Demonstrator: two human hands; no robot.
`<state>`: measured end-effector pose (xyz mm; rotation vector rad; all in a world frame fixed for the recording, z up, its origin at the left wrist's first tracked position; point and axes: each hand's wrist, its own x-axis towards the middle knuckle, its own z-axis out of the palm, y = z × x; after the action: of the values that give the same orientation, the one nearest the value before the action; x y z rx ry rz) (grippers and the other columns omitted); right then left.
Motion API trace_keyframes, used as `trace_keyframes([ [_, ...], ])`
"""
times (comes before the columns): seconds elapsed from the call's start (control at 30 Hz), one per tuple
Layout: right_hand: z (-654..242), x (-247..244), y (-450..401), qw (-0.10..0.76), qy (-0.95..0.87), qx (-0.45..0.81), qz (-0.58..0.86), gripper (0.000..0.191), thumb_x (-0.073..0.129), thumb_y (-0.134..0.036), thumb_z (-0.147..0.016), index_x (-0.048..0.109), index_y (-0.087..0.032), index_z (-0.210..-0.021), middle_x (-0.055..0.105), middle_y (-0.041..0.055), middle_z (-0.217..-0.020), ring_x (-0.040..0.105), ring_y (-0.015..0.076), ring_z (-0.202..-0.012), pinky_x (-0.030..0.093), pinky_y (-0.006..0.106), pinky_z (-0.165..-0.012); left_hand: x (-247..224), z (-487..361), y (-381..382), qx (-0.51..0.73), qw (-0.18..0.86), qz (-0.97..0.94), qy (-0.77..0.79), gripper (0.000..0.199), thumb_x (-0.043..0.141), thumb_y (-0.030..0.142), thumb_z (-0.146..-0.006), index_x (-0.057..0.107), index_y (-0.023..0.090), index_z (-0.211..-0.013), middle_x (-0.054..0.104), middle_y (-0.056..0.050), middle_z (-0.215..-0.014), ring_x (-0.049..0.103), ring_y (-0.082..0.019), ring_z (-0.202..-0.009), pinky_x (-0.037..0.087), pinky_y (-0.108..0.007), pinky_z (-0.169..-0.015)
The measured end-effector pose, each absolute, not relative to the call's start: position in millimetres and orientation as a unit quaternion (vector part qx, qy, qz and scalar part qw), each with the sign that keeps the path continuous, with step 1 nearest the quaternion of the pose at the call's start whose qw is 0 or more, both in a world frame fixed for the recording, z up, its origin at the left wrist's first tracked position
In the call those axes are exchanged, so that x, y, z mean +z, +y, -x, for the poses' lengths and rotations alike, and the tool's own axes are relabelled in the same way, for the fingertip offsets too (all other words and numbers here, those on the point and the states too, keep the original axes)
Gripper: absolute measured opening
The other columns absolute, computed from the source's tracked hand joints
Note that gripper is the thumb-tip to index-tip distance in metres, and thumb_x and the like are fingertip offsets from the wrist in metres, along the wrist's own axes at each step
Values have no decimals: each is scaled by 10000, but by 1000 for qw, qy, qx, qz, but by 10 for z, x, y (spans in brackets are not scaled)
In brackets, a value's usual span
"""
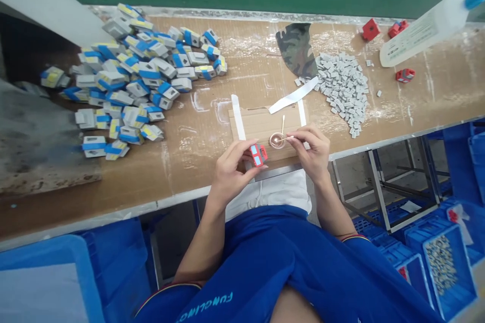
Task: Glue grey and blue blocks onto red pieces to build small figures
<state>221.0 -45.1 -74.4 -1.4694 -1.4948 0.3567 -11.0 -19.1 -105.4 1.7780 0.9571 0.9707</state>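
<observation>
My left hand (233, 169) pinches a small red toy vehicle part (259, 155) with light-blue windows, just over the front edge of the cardboard pad (253, 122). To its right sits a small round cup (277, 141) with what looks like liquid in it. My right hand (312, 151) closes its fingertips on a thin stick (287, 139), whose far end reaches into the cup. A cotton swab (283, 122) leans at the cup's back rim. Strips of white tape (238, 116) run along the pad's sides.
Many grey, blue and yellow toy vehicle bodies (138, 78) are heaped at the left. Small grey pieces (343, 88) lie at the right beside a camouflage cloth (297, 50). A plastic bottle (420, 35) and red toy parts (370, 30) stand farther right. Blue crates (441, 262) are below.
</observation>
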Motion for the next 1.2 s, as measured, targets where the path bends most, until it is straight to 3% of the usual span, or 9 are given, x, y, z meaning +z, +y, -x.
trace_keyframes([
  [0.17, -2301, -744, -545, 489, -610, 164, 601, 246, 744, -332, -1016, 796, -244, -1240, 732, 12, -909, 664, 143, -755, 570, 288, -697, -1064, 119, -186, 390, 435, -714, 385, 526, 872, 453, -908, 703, 247, -1362, 749, -61, -1157, 770, -174, -868, 705, -299, -780],
  [0.33, -2797, -842, -527, 493, -524, 85, 689, 167, 752, -332, -976, 809, -218, -1084, 745, 20, -886, 651, 160, -762, 538, 296, -694, -1068, 115, -183, 400, 438, -712, 375, 525, 880, 413, -908, 699, 246, -1372, 741, -49, -1137, 767, -159, -854, 701, -283, -780],
  [0.5, -3393, -973, -348, 400, -497, 4, 770, 199, 670, -338, -971, 801, -189, -960, 683, 39, -845, 579, 174, -692, 528, 336, -698, -1080, 112, -187, 399, 451, -705, 374, 537, 866, 466, -915, 696, 242, -1373, 738, -57, -1150, 776, -167, -862, 706, -304, -799],
  [0.7, -3594, -921, -233, 283, -596, 2, 752, 171, 643, -249, -963, 805, -217, -1005, 655, 59, -914, 617, 218, -782, 560, 397, -808, -1103, 115, -191, 400, 454, -703, 373, 555, 859, 492, -916, 691, 234, -1378, 742, -72, -1172, 783, -174, -861, 715, -323, -809],
  [0.9, -3556, -894, -213, 225, -636, -32, 737, 240, 519, -240, -1027, 750, -215, -970, 693, 123, -1028, 657, 287, -961, 533, 420, -855, -1095, 105, -181, 403, 450, -706, 369, 544, 853, 477, -926, 687, 222, -1377, 737, -70, -1171, 784, -174, -881, 716, -322, -827],
  [1.07, -3439, -768, -345, 227, -663, -17, 713, 258, 501, -249, -1058, 755, -220, -1024, 699, 105, -976, 658, 273, -915, 525, 394, -832, -1075, 94, -173, 411, 453, -710, 348, 518, 849, 420, -938, 676, 226, -1386, 737, -70, -1166, 792, -176, -895, 711, -312, -827],
  [1.2, -3295, -662, -445, 177, -715, 42, 676, 252, 543, -228, -1041, 795, -225, -1037, 648, 82, -938, 629, 247, -848, 514, 373, -765, -1079, 107, -174, 416, 458, -707, 342, 512, 856, 405, -934, 678, 221, -1377, 734, -80, -1176, 780, -168, -898, 702, -301, -827],
])
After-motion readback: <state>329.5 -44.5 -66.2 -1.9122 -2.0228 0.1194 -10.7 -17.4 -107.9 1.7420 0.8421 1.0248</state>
